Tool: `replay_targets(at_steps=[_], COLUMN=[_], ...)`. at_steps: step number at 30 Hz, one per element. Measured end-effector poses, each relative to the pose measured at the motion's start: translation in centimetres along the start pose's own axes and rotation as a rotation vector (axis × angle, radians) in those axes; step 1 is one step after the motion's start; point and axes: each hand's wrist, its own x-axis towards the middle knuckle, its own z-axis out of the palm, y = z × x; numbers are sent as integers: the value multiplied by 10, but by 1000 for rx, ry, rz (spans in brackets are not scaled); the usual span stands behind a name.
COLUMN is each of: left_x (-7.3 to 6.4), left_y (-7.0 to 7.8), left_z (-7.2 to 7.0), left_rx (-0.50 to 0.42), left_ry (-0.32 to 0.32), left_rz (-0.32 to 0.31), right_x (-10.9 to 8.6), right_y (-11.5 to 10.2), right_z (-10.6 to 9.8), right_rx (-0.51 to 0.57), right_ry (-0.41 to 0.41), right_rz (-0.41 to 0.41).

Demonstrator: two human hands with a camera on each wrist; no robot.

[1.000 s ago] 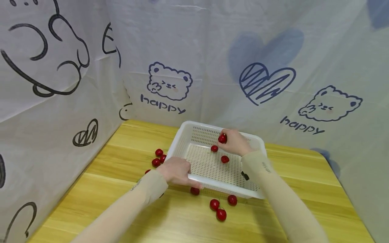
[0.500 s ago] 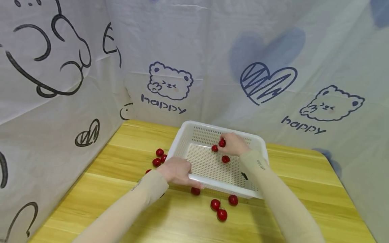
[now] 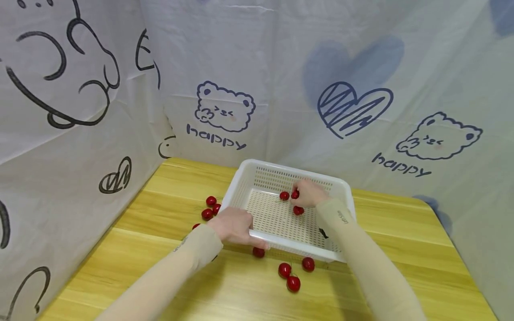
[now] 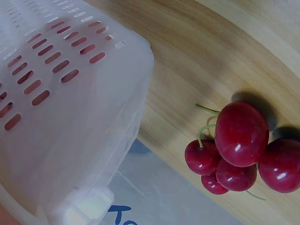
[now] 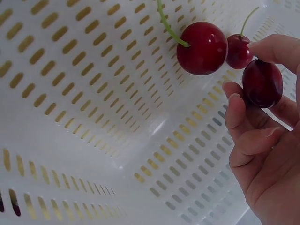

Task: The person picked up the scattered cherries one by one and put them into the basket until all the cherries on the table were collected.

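Left of the white, perforated, rectangular plastic basket (image 3: 297,245): a cluster of glossy, round red cherries (image 3: 207,214). Left hand (image 3: 233,226): clamped on the basket's near-left rim. Nearside of the basket: four loose red cherries (image 3: 284,270). Inside the basket: two resting red cherries (image 3: 284,196); right hand (image 3: 310,193), pinching one glossy dark-red cherry (image 5: 262,83).

long, close-fitting pale beige sleeves (image 3: 379,263) with broad cream cuffs (image 3: 331,212), small dark lettering (image 3: 343,217) on each
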Motion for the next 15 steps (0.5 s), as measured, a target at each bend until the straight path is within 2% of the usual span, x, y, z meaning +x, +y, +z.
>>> replay_targets(at_steps=[6,15], left_x=[0,1], left_y=[0,0], left_z=[1,1], left_rx=[2,11], left_ry=[1,4], left_rz=[-6,-6], right_x=[0,2], right_y=[0,5], right_z=[2,6], right_rx=[7,-36], right_ry=[-21,-19], right_rz=[29,-4])
